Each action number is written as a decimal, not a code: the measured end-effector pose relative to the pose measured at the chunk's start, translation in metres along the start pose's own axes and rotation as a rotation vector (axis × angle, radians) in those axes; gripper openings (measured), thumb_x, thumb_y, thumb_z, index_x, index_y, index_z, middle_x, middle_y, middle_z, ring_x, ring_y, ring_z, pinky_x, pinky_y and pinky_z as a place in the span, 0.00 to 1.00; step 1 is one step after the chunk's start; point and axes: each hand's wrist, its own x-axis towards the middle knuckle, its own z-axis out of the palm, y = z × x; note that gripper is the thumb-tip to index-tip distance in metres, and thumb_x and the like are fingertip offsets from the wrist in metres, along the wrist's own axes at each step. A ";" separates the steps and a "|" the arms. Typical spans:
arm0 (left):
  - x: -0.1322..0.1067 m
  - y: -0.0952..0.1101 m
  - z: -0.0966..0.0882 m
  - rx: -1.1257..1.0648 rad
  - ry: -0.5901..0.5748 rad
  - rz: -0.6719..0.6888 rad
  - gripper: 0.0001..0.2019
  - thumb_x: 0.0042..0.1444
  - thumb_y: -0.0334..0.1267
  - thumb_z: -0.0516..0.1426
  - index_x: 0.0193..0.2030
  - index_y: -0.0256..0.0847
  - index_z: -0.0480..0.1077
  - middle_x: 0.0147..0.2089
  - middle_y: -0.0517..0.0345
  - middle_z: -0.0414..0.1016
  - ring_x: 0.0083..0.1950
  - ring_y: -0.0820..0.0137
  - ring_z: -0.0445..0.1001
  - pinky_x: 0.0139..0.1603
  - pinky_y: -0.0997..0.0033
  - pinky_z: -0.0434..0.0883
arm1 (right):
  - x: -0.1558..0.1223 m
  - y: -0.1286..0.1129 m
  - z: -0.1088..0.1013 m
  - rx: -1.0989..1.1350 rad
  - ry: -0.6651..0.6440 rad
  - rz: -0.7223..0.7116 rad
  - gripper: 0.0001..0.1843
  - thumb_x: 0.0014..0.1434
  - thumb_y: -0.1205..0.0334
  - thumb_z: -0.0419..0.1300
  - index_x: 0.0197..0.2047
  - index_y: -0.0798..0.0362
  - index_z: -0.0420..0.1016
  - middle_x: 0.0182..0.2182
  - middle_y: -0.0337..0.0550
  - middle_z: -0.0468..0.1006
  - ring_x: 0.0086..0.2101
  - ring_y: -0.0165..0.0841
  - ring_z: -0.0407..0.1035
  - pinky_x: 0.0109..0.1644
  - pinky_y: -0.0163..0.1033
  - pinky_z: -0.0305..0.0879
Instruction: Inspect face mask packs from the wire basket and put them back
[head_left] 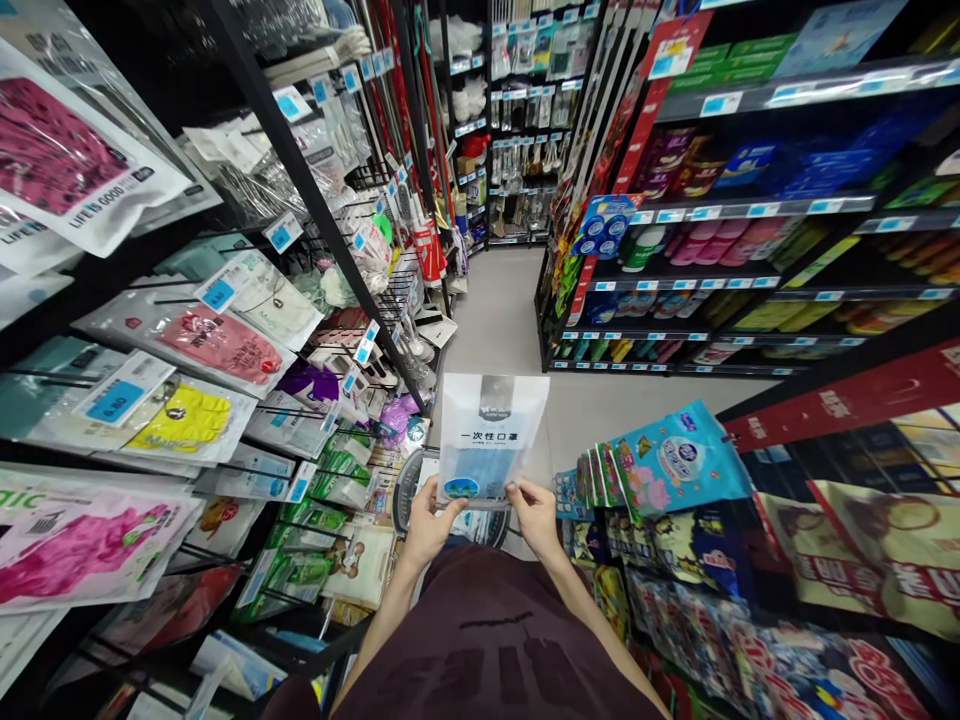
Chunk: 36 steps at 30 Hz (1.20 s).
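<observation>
I hold a flat white packet point(491, 430) with a blue window and black printed characters upright in front of me. My left hand point(429, 525) pinches its lower left corner. At the lower right corner my right hand point(535, 515) grips it, fingers closed on the edge. Below the packet, partly hidden by it, a round wire basket rim point(403, 490) shows. My dark maroon shirt fills the bottom of the view.
A narrow shop aisle runs ahead over a grey floor point(510, 320). Hanging racks of packaged gloves point(217, 345) and small goods line the left. Shelves of bottles and packets point(712, 240) stand on the right, with colourful packs point(675, 460) close by my right arm.
</observation>
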 end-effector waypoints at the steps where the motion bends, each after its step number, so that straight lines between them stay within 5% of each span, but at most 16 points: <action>1: 0.000 0.000 0.001 -0.001 -0.004 0.002 0.19 0.54 0.43 0.64 0.50 0.37 0.71 0.46 0.51 0.78 0.48 0.63 0.77 0.51 0.67 0.72 | -0.001 0.000 0.000 -0.013 0.001 -0.004 0.24 0.59 0.44 0.60 0.24 0.57 0.78 0.21 0.41 0.72 0.24 0.32 0.65 0.28 0.34 0.61; 10: -0.003 0.002 0.007 -0.056 -0.014 -0.036 0.22 0.52 0.42 0.65 0.52 0.37 0.68 0.47 0.50 0.79 0.47 0.62 0.78 0.52 0.65 0.73 | -0.003 -0.002 -0.001 -0.020 0.002 0.054 0.28 0.59 0.39 0.58 0.24 0.57 0.78 0.21 0.42 0.72 0.28 0.37 0.68 0.32 0.37 0.66; 19: -0.002 0.001 0.010 -0.024 0.017 -0.009 0.28 0.54 0.42 0.64 0.60 0.38 0.64 0.55 0.46 0.75 0.55 0.59 0.75 0.58 0.61 0.71 | -0.001 -0.009 0.005 0.107 -0.097 0.146 0.24 0.54 0.41 0.65 0.36 0.57 0.80 0.28 0.45 0.79 0.29 0.37 0.73 0.32 0.36 0.70; 23: 0.001 0.004 0.011 0.200 0.065 0.150 0.35 0.56 0.37 0.62 0.69 0.44 0.54 0.67 0.44 0.63 0.66 0.58 0.65 0.62 0.58 0.67 | 0.002 -0.002 0.007 0.123 -0.027 0.183 0.25 0.55 0.42 0.65 0.41 0.57 0.81 0.34 0.48 0.82 0.32 0.38 0.74 0.37 0.38 0.72; 28: -0.001 0.000 0.013 0.650 -0.074 0.459 0.33 0.54 0.33 0.64 0.66 0.48 0.62 0.75 0.47 0.46 0.74 0.51 0.48 0.70 0.45 0.56 | 0.006 0.005 0.004 0.133 -0.008 0.197 0.27 0.56 0.41 0.63 0.44 0.58 0.81 0.35 0.49 0.82 0.35 0.40 0.75 0.38 0.40 0.73; 32: -0.004 -0.006 0.020 0.774 -0.069 0.499 0.39 0.53 0.27 0.60 0.71 0.48 0.55 0.77 0.49 0.31 0.76 0.47 0.38 0.70 0.39 0.52 | 0.007 0.006 0.005 0.159 -0.045 0.183 0.28 0.56 0.39 0.63 0.45 0.57 0.81 0.33 0.47 0.82 0.31 0.38 0.75 0.37 0.39 0.73; 36: -0.004 -0.005 0.022 0.798 -0.003 0.503 0.46 0.49 0.19 0.53 0.74 0.49 0.45 0.78 0.50 0.28 0.76 0.49 0.35 0.71 0.40 0.48 | 0.006 0.003 0.009 0.179 -0.148 0.177 0.27 0.57 0.39 0.62 0.42 0.57 0.82 0.28 0.45 0.80 0.28 0.35 0.72 0.31 0.37 0.70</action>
